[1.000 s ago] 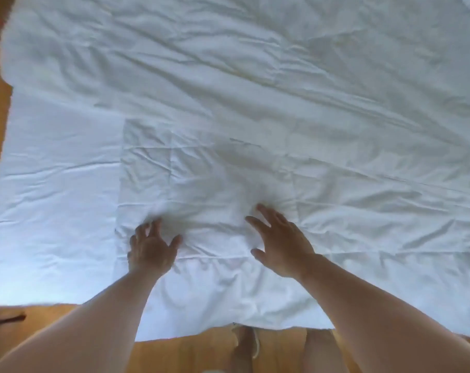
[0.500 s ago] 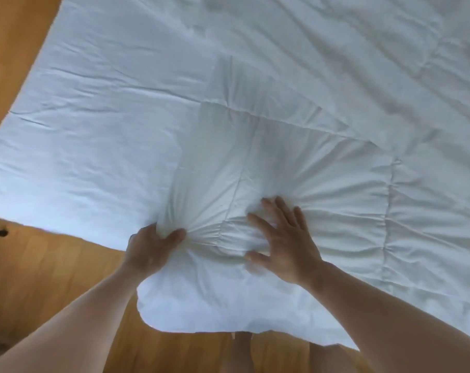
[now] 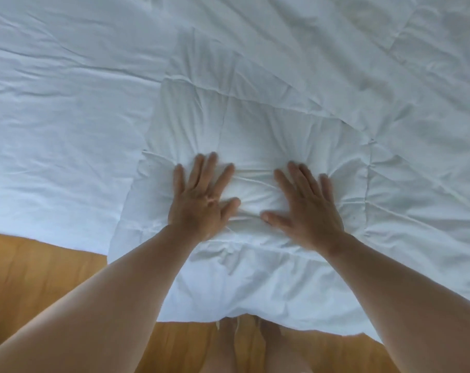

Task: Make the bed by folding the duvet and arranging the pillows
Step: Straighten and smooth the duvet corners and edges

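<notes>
1. A wooden floor shows along the bottom; a bare white sheet lies to the left
2. The quilted duvet fills centre and right, its near corner hanging toward the floor
3. The left hand and right hand press flat on that corner, side by side, fingers spread, gripping nothing
4. The duvet's bulk runs ahead and rightward of both hands, so the right hand looks nearer it

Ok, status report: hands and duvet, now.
Left hand and right hand open, flat, pressing the duvet. Duvet corner bunched, overhanging the wooden floor. Nothing in the way.
</notes>
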Demonstrator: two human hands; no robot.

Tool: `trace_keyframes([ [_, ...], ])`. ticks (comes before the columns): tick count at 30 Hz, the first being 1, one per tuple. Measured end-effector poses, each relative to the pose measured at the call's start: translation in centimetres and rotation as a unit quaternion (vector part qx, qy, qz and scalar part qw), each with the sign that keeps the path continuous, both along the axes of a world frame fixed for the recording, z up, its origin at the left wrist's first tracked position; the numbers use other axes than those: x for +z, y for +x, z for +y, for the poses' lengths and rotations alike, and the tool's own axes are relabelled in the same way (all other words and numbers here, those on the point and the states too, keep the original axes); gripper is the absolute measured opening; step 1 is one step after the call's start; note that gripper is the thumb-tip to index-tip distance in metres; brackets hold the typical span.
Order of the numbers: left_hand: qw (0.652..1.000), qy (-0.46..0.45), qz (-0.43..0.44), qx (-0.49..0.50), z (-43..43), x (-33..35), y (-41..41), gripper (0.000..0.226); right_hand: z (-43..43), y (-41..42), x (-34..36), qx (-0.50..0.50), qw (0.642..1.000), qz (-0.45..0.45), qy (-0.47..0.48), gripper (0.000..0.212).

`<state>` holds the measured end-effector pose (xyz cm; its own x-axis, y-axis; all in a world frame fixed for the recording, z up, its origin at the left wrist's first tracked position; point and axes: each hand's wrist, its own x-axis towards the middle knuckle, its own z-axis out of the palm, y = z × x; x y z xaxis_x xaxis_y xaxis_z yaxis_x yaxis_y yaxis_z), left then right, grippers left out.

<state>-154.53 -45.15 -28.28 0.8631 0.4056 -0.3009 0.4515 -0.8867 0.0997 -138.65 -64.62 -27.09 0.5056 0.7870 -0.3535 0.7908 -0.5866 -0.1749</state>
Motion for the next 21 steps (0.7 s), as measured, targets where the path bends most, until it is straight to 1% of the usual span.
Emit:
trace_keyframes([
  [3, 1.000, -0.001, 0.031, 0.000, -2.1, -1.1, -4.5, 0.080, -6.6, -1.4, -0.6, 0.009, 0.999, 0.019, -0.041, 0.094],
  [4, 0.998, -0.011, 0.056, 0.005, -3.0, -0.7, -5.8, 0.082, -8.2, -2.2, -0.6, 0.011, 0.998, 0.028, -0.052, 0.094],
  [7, 0.984, -0.044, 0.173, 0.025, -5.2, 2.9, -8.1, 0.085, -10.5, -4.4, 1.5, -0.003, 0.993, 0.068, -0.094, 0.095],
  [10, 0.957, -0.098, 0.252, 0.103, -5.8, 8.0, -9.2, 0.080, -10.9, -5.5, 6.3, 0.006, 0.976, 0.138, -0.171, 0.092],
  [12, 0.939, -0.128, 0.263, 0.180, -6.0, 11.7, -10.3, 0.078, -11.0, -5.9, 10.9, -0.012, 0.965, 0.188, -0.184, 0.087],
  [14, 0.924, -0.153, 0.257, 0.239, -6.2, 15.6, -12.1, 0.076, -11.0, -6.2, 15.5, -0.044, 0.960, 0.224, -0.164, 0.082],
  [17, 0.894, -0.202, 0.247, 0.315, -6.8, 21.5, -15.9, 0.065, -10.4, -6.4, 21.2, -0.044, 0.961, 0.220, -0.160, 0.075],
  [20, 0.854, -0.244, 0.251, 0.384, -7.2, 26.3, -20.4, 0.060, -9.4, -6.6, 25.2, -0.034, 0.956, 0.218, -0.192, 0.068],
  [21, 0.850, -0.252, 0.242, 0.395, -7.0, 27.4, -21.9, 0.059, -8.8, -6.8, 26.3, -0.031, 0.953, 0.221, -0.206, 0.067],
])
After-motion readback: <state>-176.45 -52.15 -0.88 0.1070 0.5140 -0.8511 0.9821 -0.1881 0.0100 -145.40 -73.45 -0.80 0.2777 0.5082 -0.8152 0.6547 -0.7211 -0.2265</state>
